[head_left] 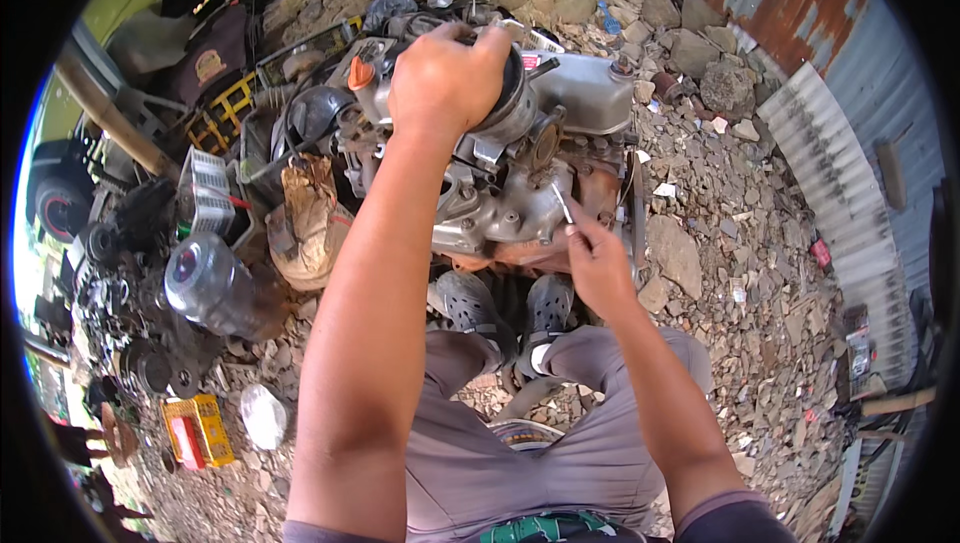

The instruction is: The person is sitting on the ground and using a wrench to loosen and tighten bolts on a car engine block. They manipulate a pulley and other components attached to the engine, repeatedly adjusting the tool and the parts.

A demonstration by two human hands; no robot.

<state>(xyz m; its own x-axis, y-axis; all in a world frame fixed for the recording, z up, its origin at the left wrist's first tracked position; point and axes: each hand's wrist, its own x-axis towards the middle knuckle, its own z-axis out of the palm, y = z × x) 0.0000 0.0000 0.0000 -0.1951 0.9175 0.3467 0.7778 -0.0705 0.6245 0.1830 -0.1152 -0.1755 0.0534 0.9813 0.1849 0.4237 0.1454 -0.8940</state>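
Stony ground point(725, 398), rubble-strewn, carries a yellow plastic basket point(213, 431), a crumpled whitish plastic item point(264, 417) and grey rocks point(727, 90)

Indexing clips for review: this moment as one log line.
left hand: over round grey metal engine part | right hand: pinching thin silvery rod-like tool, tip near grey metal casting | ground: grey rubble

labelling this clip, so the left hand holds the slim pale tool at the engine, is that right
Wrong hand: the head view shows the right hand holding the slim pale tool at the engine; the left hand is up at its round metal part.
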